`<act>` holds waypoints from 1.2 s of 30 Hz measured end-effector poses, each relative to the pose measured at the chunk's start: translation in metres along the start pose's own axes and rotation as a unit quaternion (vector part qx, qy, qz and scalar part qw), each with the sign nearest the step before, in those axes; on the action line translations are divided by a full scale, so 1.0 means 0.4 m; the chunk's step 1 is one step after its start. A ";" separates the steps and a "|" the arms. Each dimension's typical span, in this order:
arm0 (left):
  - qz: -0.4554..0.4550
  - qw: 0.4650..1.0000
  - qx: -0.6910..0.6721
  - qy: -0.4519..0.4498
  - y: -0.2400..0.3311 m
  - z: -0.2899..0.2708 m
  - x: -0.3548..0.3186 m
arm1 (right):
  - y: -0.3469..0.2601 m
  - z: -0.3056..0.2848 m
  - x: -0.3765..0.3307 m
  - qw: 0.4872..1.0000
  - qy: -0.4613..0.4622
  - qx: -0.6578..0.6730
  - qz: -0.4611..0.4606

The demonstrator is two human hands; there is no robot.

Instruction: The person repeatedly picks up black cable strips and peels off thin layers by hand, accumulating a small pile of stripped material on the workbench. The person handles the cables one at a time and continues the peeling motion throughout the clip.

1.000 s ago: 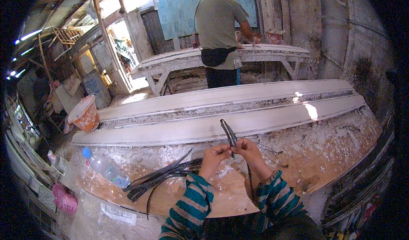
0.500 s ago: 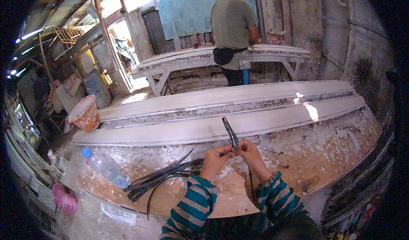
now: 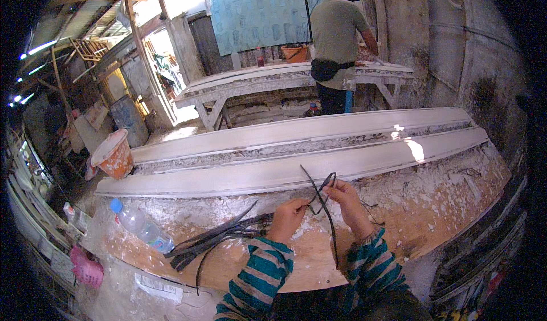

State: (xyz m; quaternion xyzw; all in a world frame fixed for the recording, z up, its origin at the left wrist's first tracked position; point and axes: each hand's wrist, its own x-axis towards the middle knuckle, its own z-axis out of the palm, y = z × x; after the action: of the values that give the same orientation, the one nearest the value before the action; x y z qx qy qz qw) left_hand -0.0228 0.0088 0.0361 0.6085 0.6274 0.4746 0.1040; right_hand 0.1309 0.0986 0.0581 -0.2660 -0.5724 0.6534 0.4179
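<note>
Between my two hands a thin black strip (image 3: 331, 230) is looped and crossed over itself, with one end hanging toward the table's near edge. My left hand (image 3: 289, 218) pinches it on one side of the crossing. Slightly higher, my right hand (image 3: 348, 203) grips the loop between thumb and fingers. A bundle of similar black strips (image 3: 213, 238) lies on the plywood table (image 3: 307, 269), left of my left hand. Whether the held piece is rubber or plastic I cannot tell.
Two long white plaster mouldings (image 3: 239, 175) cross the table beyond my hands. A clear bottle with a blue cap (image 3: 139, 224) lies at left, near an orange bucket (image 3: 115, 155). Another person (image 3: 336, 36) stands at a white-crusted bench (image 3: 245, 87) behind.
My hands have moved apart, the right one rising slightly. The folded strip has opened into a crossed loop. The other person has shifted right, revealing an orange container on the bench.
</note>
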 end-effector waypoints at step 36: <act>0.052 0.984 0.113 0.126 -0.013 -0.051 0.021 | -0.022 -0.051 0.000 0.940 -0.086 0.323 0.069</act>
State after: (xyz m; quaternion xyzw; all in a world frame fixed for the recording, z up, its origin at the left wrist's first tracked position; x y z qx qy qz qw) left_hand -0.0425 0.0076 0.0468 0.5837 0.6526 0.4780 -0.0702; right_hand 0.1498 0.1094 0.0626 -0.0982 -0.3443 0.8510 0.3842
